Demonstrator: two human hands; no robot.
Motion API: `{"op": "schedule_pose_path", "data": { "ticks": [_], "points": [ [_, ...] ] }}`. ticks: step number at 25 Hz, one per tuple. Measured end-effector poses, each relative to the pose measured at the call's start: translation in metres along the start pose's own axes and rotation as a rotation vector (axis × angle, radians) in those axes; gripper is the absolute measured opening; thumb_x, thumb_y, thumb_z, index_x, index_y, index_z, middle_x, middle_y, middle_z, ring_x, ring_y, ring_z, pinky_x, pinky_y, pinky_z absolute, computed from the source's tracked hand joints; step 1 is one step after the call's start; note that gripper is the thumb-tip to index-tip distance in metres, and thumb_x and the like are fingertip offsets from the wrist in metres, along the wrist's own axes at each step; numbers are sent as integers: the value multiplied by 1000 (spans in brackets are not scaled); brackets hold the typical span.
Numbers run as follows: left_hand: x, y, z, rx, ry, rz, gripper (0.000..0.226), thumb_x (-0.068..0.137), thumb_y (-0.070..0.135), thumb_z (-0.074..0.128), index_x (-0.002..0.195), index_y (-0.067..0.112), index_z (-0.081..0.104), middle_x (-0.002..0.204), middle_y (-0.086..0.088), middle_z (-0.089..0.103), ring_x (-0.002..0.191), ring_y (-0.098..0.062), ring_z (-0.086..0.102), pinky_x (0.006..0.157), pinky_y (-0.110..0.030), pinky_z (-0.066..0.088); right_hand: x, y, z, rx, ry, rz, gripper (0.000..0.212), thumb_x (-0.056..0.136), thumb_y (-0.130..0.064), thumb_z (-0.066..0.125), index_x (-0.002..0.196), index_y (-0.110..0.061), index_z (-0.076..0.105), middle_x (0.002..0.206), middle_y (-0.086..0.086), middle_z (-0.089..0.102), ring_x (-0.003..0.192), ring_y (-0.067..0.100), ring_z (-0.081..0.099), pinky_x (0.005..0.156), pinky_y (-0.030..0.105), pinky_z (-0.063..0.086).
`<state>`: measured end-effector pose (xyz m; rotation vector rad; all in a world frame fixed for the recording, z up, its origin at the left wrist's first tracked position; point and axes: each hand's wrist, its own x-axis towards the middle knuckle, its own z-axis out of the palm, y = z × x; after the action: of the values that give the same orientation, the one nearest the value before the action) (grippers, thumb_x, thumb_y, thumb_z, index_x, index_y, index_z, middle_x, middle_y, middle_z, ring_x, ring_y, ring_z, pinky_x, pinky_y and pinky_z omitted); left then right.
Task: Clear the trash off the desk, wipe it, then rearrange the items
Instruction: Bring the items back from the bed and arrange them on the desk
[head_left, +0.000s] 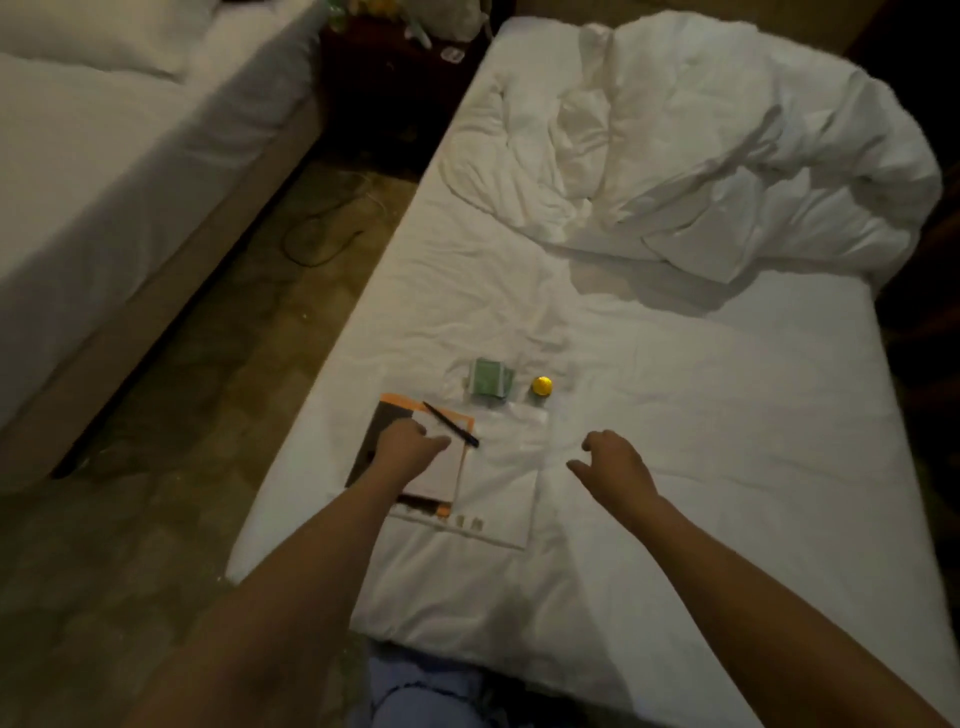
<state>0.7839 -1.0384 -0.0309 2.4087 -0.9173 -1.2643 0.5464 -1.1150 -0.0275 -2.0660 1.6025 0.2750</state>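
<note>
White sheet of paper (441, 462) seemingly pinched by left hand (408, 441); right hand (615, 460) hovers, fingers loosely spread.

You're looking at a dim, warm-toned picture. The white bed (675, 415) takes most of the light and reads brightest near its middle, while the floor (208, 364) and the frame's corners sink into near black. The crumpled duvet (727, 156) throws a soft shadow toward you. Everything is soft and grainy; your left hand (408, 441) is smeared by motion. Wide-angle distortion bows the bed's edges outward.
</note>
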Motion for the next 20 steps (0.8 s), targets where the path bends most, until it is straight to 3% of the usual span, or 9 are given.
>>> {"op": "schedule_pose_path", "data": {
  "ticks": [2, 3, 5, 7, 9, 13, 17, 20],
  "points": [
    [51, 19, 0, -79, -56, -33, 41, 88, 34, 64, 75, -5, 61, 74, -26, 55, 70, -33, 57, 62, -36, 41, 41, -2, 1, 45, 1, 92, 41, 91, -32, 60, 120, -3, 54, 121, 14, 54, 111, 27, 52, 87, 30, 41],
    [73, 26, 1, -108, -70, -61, 41, 87, 32, 65, 68, -3, 57, 66, -25, 50, 66, -33, 55, 57, -32, 36, 60, -4, 3, 68, -9, 132, 42, 90, -32, 61, 120, -3, 54, 120, 14, 54, 110, 27, 53, 86, 31, 41],
    [121, 39, 3, -146, -117, -88, 37, 86, 31, 66, 83, -5, 62, 79, -26, 58, 84, -38, 59, 61, -33, 41, 105, -12, 9, 114, -6, 194, 43, 89, -31, 62, 121, -3, 54, 120, 15, 54, 110, 28, 53, 87, 32, 41],
    [163, 45, 8, -175, -133, -95, 51, 85, 33, 67, 115, -8, 58, 113, -24, 61, 106, -37, 57, 84, -39, 47, 144, -22, 19, 181, 12, 231, 44, 88, -29, 64, 122, -4, 53, 121, 15, 52, 110, 29, 53, 88, 35, 42],
    [198, 49, 18, -212, -148, -128, 62, 84, 33, 69, 129, -4, 49, 129, -21, 54, 114, -34, 54, 96, -44, 47, 178, -29, 34, 242, 25, 236, 44, 86, -25, 66, 123, -5, 52, 121, 15, 50, 109, 30, 52, 87, 35, 42],
    [246, 48, 50, -195, -174, -162, 62, 85, 28, 68, 134, -1, 45, 136, -18, 49, 120, -32, 50, 100, -38, 43, 221, -26, 67, 268, 35, 243, 45, 84, -22, 67, 123, -7, 51, 121, 15, 44, 109, 29, 49, 83, 35, 45],
    [264, 51, 81, -180, -182, -141, 41, 82, 24, 70, 118, 5, 61, 118, -13, 63, 95, -23, 60, 74, -27, 45, 244, -14, 86, 268, 12, 288, 46, 87, -22, 64, 127, -7, 46, 124, 16, 43, 108, 31, 49, 85, 37, 45],
    [273, 53, 99, -222, -137, -204, 48, 76, 29, 75, 115, 6, 60, 114, -13, 65, 96, -27, 63, 79, -33, 53, 250, -8, 94, 312, 7, 275, 38, 89, -14, 60, 124, -4, 48, 121, 17, 45, 102, 32, 52, 83, 36, 44]
  ]
}}
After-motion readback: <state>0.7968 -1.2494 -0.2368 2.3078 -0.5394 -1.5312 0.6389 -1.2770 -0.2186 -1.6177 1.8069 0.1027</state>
